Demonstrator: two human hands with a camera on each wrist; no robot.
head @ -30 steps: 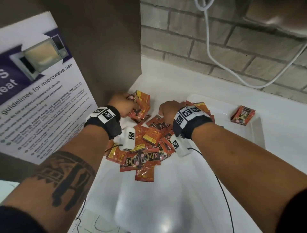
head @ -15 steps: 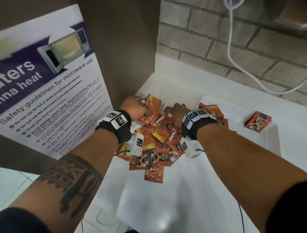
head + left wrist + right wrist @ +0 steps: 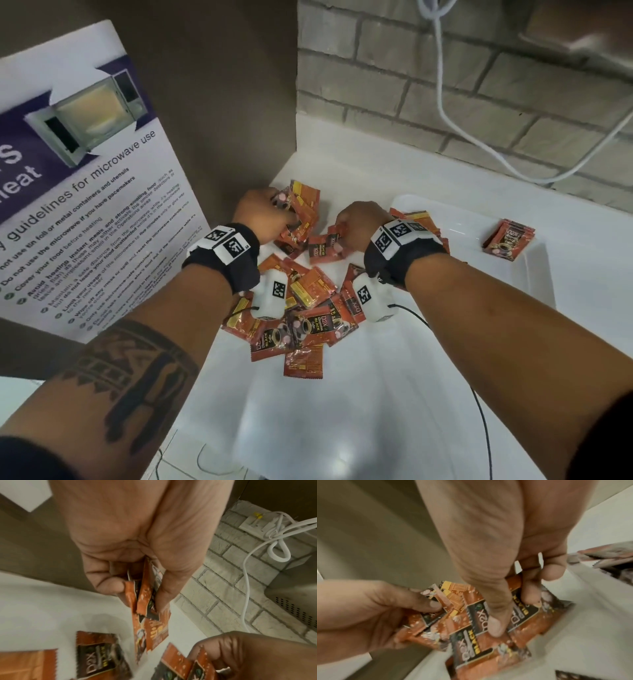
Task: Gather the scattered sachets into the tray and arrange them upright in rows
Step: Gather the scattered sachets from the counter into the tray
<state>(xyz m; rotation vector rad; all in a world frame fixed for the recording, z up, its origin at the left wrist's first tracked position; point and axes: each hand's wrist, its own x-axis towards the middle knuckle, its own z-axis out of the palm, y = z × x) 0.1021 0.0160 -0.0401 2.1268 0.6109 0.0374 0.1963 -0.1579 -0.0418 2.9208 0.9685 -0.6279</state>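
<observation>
Head view, right hand now pinching sachet

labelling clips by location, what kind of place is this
Probably a shared pantry or break room: a microwave safety poster, coffee sachets on a white counter, and a brick wall.

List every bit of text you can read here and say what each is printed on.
"guidelines for microwave use": poster, heading.
"Cover your food before heating": poster, one bullet; the finer print is too blurred.
"D2X BLACK": sachets.
Black square codes, no words: wrist bands.
</observation>
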